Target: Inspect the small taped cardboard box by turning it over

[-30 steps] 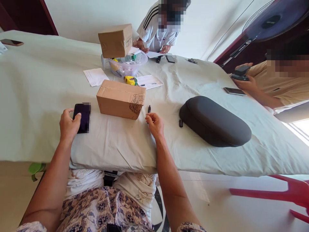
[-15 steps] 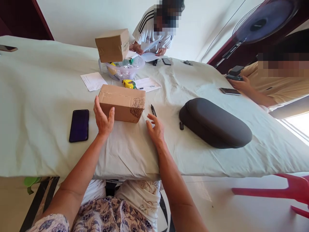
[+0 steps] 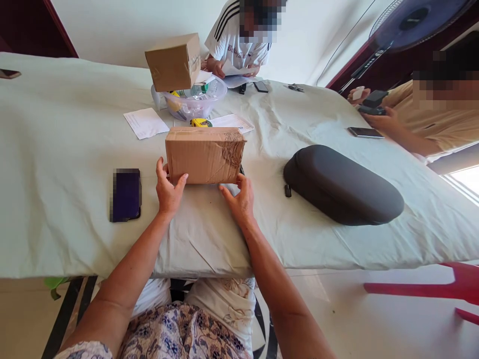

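A brown cardboard box [image 3: 204,157] is between my two hands, its broad front face toward me and black scribbles at its right end. My left hand [image 3: 169,192] grips its lower left corner, the thumb on the front and the fingers round the side. At the lower right corner, my right hand [image 3: 241,199] has its fingers against the box and its thumb near the bottom edge. A black pen [image 3: 242,170] is mostly hidden behind the box and my right fingers. Whether the box's underside touches the cloth, I cannot tell.
Left lies a dark phone [image 3: 126,195]; right, a large dark case [image 3: 342,184] and a small black cap [image 3: 288,190]. Behind are a yellow tape measure [image 3: 201,122], papers [image 3: 145,123] and a plastic basin [image 3: 194,107] bearing another box [image 3: 174,62]. Two people sit across the table.
My hands have closed in on the box. It has shifted right and tipped so its front face shows taller, now covering most of the pen. The person at right holds a small white item.
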Motion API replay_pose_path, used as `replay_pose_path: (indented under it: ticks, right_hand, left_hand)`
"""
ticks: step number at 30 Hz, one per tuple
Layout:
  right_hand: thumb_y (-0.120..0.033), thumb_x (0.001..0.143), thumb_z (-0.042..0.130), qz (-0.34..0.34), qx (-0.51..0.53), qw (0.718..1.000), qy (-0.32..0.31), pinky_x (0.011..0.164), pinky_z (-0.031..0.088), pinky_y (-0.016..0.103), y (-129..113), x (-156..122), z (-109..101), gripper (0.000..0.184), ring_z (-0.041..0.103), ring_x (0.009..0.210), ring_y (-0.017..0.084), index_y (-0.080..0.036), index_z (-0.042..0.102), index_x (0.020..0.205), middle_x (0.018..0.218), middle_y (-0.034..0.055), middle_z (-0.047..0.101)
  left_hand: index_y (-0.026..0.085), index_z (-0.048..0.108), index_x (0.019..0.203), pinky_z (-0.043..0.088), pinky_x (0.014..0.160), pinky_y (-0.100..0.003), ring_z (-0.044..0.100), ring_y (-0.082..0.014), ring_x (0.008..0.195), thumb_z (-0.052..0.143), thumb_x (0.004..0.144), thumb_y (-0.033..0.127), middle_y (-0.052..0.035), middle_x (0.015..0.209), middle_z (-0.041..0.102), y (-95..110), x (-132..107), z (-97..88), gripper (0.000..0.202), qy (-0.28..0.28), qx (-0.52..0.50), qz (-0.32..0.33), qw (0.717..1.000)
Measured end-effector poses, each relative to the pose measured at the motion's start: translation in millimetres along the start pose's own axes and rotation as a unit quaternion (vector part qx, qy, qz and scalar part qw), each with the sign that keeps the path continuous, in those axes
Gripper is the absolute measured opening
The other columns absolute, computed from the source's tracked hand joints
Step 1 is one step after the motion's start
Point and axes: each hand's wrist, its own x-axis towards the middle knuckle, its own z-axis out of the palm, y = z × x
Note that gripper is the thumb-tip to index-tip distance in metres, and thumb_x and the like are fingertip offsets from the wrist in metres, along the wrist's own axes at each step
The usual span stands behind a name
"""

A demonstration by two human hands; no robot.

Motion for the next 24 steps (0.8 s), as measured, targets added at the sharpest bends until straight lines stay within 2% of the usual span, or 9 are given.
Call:
replay_pose_path:
  ticks: [4, 6, 9, 12, 15, 18, 24]
  right_hand:
    - [-0.070, 0.071, 0.074, 0.021, -0.016, 0.998, 0.060, 0.092, 0.053, 0.050, -12.8, -6.4, 1.6, 0.078, 0.060, 0.106, 0.029, -0.022, 0.047, 0.127, 0.113, 0.0110, 0.060]
    - [-0.074, 0.067, 0.075, 0.032, -0.033, 0.996, 0.071, 0.093, 0.052, 0.051, -16.8, -8.5, 4.1, 0.085, 0.058, 0.108, 0.030, -0.022, 0.046, 0.127, 0.114, 0.0117, 0.059]
    - [-0.076, 0.062, 0.076, 0.056, -0.052, 0.994, 0.075, 0.095, 0.051, 0.054, -20.7, -9.7, 7.4, 0.093, 0.056, 0.112, 0.033, -0.020, 0.043, 0.129, 0.117, 0.0144, 0.057]
    - [-0.077, 0.062, 0.076, 0.080, -0.050, 0.993, 0.072, 0.098, 0.048, 0.057, -22.5, -9.7, 9.3, 0.095, 0.054, 0.117, 0.037, -0.019, 0.042, 0.130, 0.120, 0.0173, 0.055]
    - [-0.076, 0.064, 0.075, 0.081, -0.031, 0.993, 0.077, 0.099, 0.047, 0.056, -21.1, -9.7, 9.7, 0.091, 0.053, 0.117, 0.036, -0.020, 0.043, 0.129, 0.120, 0.0163, 0.055]
    - [-0.075, 0.069, 0.073, 0.060, -0.017, 0.994, 0.087, 0.095, 0.050, 0.049, -17.7, -9.0, 8.6, 0.080, 0.056, 0.109, 0.031, -0.023, 0.047, 0.124, 0.114, 0.0121, 0.057]
    - [-0.061, 0.091, 0.055, -0.021, 0.000, 0.995, 0.094, 0.079, 0.052, 0.037, -19.8, -7.2, 1.2, 0.042, 0.058, 0.084, 0.020, -0.024, 0.055, 0.110, 0.091, 0.0040, 0.061]
  left_hand:
    - [0.016, 0.029, 0.154, 0.037, 0.119, -0.052, 0.047, -0.0365, 0.144, 0.080, 0.075, 0.054, -0.0247, 0.155, 0.046, 18.7, -13.6, 3.3, 0.102, 0.019, 0.069, 0.064, 0.995]
    - [0.014, 0.023, 0.157, 0.034, 0.121, -0.056, 0.040, -0.0398, 0.148, 0.084, 0.069, 0.058, -0.0275, 0.159, 0.038, 27.3, -20.7, 6.2, 0.115, 0.014, 0.101, 0.083, 0.991]
    - [0.014, 0.014, 0.160, 0.035, 0.120, -0.058, 0.038, -0.0416, 0.149, 0.087, 0.066, 0.057, -0.0295, 0.159, 0.035, 34.2, -27.7, 9.9, 0.126, 0.005, 0.121, 0.085, 0.989]
    - [0.014, 0.013, 0.160, 0.037, 0.119, -0.059, 0.038, -0.0418, 0.149, 0.087, 0.068, 0.054, -0.0297, 0.158, 0.035, 35.0, -30.0, 11.5, 0.124, 0.007, 0.120, 0.082, 0.989]
    - [0.015, 0.013, 0.160, 0.038, 0.119, -0.058, 0.038, -0.0416, 0.149, 0.086, 0.069, 0.053, -0.0289, 0.158, 0.036, 33.8, -29.5, 11.1, 0.123, 0.006, 0.106, 0.079, 0.991]
    - [0.016, 0.015, 0.160, 0.037, 0.120, -0.057, 0.037, -0.0405, 0.149, 0.086, 0.070, 0.050, -0.0272, 0.158, 0.037, 32.6, -26.7, 9.2, 0.120, 0.009, 0.094, 0.077, 0.993]
    - [0.014, 0.026, 0.157, 0.031, 0.124, -0.054, 0.036, -0.0372, 0.150, 0.078, 0.078, 0.051, -0.0259, 0.156, 0.039, 29.1, -16.3, 1.6, 0.101, 0.012, 0.076, 0.085, 0.993]
